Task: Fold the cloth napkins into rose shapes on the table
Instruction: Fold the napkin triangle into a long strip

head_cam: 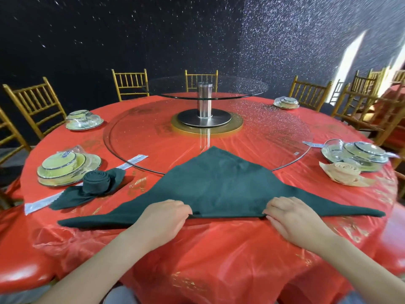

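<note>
A dark green napkin (219,185) lies folded into a wide triangle on the red table (219,249), its tip pointing away over the glass turntable's edge. My left hand (162,218) and my right hand (289,218) both sit on the long near edge, fingers curled over the fold and pinching it. To the left stands a finished dark green napkin rose (96,182). At the right lies a peach napkin rose (344,172).
A large glass turntable (153,139) with a raised upper tier on a steel post (205,99) fills the table's middle. Wrapped place settings sit at the left (65,167), far left (84,120), right (357,152) and far right (286,103). Gold chairs ring the table.
</note>
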Demonstrator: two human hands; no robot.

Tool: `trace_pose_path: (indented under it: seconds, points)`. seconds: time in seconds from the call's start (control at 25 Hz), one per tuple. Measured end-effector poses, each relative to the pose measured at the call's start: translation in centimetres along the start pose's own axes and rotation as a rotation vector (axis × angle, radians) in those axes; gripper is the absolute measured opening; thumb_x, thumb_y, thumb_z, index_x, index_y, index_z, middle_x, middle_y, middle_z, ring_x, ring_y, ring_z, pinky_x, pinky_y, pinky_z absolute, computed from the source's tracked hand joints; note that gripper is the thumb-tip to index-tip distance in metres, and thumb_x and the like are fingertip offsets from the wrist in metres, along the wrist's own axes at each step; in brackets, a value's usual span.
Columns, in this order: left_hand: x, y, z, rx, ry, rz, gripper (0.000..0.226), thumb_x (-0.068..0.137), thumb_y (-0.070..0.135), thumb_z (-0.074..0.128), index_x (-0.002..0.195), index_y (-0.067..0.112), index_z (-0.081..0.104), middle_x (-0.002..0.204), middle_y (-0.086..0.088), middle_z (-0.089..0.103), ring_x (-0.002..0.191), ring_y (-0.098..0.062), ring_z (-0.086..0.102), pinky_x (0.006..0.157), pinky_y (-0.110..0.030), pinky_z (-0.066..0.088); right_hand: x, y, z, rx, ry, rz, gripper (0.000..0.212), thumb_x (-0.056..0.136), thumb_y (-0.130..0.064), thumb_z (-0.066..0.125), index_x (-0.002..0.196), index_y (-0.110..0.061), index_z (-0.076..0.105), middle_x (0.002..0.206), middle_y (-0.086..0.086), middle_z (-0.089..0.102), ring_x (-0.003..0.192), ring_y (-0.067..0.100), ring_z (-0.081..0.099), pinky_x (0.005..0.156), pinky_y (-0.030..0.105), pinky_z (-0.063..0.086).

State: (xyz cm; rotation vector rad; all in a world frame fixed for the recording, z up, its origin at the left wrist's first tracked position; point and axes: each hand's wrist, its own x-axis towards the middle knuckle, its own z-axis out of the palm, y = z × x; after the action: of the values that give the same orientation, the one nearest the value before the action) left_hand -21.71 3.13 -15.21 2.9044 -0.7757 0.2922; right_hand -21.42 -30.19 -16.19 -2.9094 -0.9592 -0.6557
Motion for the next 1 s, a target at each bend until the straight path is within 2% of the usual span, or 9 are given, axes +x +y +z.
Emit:
trace_pose_path:
  seconds: [0.16, 0.32, 0.52, 0.64, 0.68, 0.76, 0.8, 0.88, 1.0]
  points:
    - [-0.6, -0.2, 0.0, -0.052, 0.01, -0.027, 0.027, 0.1, 0.027, 0.036, 0.117, 0.029, 0.056, 0.111, 0.013, 0.061, 0.109, -0.01, 0.054, 0.082, -0.03, 0.045, -0.5, 0.3, 0.2, 0.122, -0.075, 0.036, 0.028, 0.089, -0.031, 0.039, 0.088, -0.024, 0.066, 0.084, -0.009, 0.06, 0.07, 0.013, 0.062, 0.061, 0.031, 0.053]
    - [0.8, -0.3, 0.2, -0.131, -0.016, -0.131, 0.032, 0.099, 0.029, 0.041, 0.13, 0.032, 0.044, 0.12, 0.014, 0.053, 0.104, -0.017, 0.059, 0.085, -0.033, 0.045, 0.8, 0.5, 0.4, 0.207, -0.095, 0.255, 0.015, 0.091, -0.023, 0.053, 0.103, -0.022, 0.061, 0.096, -0.009, 0.064, 0.088, 0.015, 0.062, 0.077, 0.033, 0.048]
    - [1.3, -0.6, 0.3, -0.042, 0.019, -0.194, 0.03, 0.096, 0.032, 0.047, 0.127, 0.029, 0.047, 0.122, 0.013, 0.049, 0.102, -0.016, 0.059, 0.081, -0.03, 0.047, 1.2, 0.4, 1.0, 0.202, -0.02, 0.308, 0.009, 0.079, -0.023, 0.07, 0.075, -0.024, 0.062, 0.077, -0.009, 0.059, 0.073, 0.019, 0.061, 0.065, 0.038, 0.05]
    - [1.3, 0.9, 1.1, -0.033, 0.148, -0.026, 0.027, 0.092, 0.034, 0.044, 0.108, 0.025, 0.063, 0.106, 0.011, 0.063, 0.091, -0.013, 0.065, 0.069, -0.024, 0.05, 0.8, 0.0, 1.4, 0.203, 0.035, 0.322, 0.023, 0.083, -0.038, 0.056, 0.074, -0.022, 0.069, 0.08, -0.008, 0.062, 0.07, 0.016, 0.062, 0.064, 0.033, 0.049]
    - [1.4, 2.0, 1.4, -0.043, 0.161, 0.031, 0.034, 0.09, 0.038, 0.04, 0.108, 0.023, 0.065, 0.107, 0.009, 0.066, 0.092, -0.013, 0.066, 0.07, -0.023, 0.052, 0.5, -0.3, 1.5, 0.205, 0.044, 0.328, 0.028, 0.084, -0.04, 0.052, 0.075, -0.021, 0.071, 0.084, -0.007, 0.064, 0.071, 0.016, 0.062, 0.066, 0.033, 0.05]
    - [2.6, 4.7, 2.2, -0.097, 0.063, 0.092, 0.054, 0.091, 0.049, 0.03, 0.127, 0.019, 0.056, 0.132, 0.003, 0.057, 0.118, -0.014, 0.056, 0.096, -0.029, 0.046, -0.1, -0.7, 1.6, 0.208, 0.045, 0.35, 0.034, 0.084, -0.044, 0.048, 0.083, -0.02, 0.073, 0.098, -0.003, 0.068, 0.083, 0.019, 0.066, 0.078, 0.037, 0.052]
    - [3.4, 6.4, 2.3, -0.113, -0.003, 0.093, 0.061, 0.092, 0.053, 0.024, 0.138, 0.019, 0.044, 0.146, 0.002, 0.043, 0.133, -0.013, 0.041, 0.109, -0.032, 0.033, -0.3, -0.8, 1.6, 0.217, 0.021, 0.361, 0.04, 0.084, -0.048, 0.045, 0.089, -0.02, 0.073, 0.106, 0.0, 0.068, 0.094, 0.02, 0.066, 0.089, 0.038, 0.049]
    - [5.2, 9.2, 2.5, -0.108, -0.136, 0.085, 0.067, 0.095, 0.056, 0.019, 0.149, 0.018, 0.024, 0.157, 0.002, 0.019, 0.144, -0.012, 0.015, 0.118, -0.037, 0.011, -0.5, -1.1, 1.4, 0.255, -0.044, 0.387, 0.054, 0.084, -0.056, 0.038, 0.109, -0.018, 0.069, 0.125, -0.001, 0.061, 0.119, 0.015, 0.056, 0.107, 0.031, 0.032]
    - [7.2, 11.6, 3.6, -0.084, -0.19, 0.117, 0.088, 0.08, 0.065, -0.003, 0.15, 0.014, 0.015, 0.159, -0.001, 0.01, 0.146, -0.014, 0.004, 0.117, -0.043, 0.005, -0.7, -1.1, 1.2, 0.307, -0.155, 0.417, 0.062, 0.091, -0.055, 0.041, 0.141, -0.018, 0.039, 0.142, -0.013, 0.036, 0.138, 0.006, 0.028, 0.109, 0.013, 0.004]
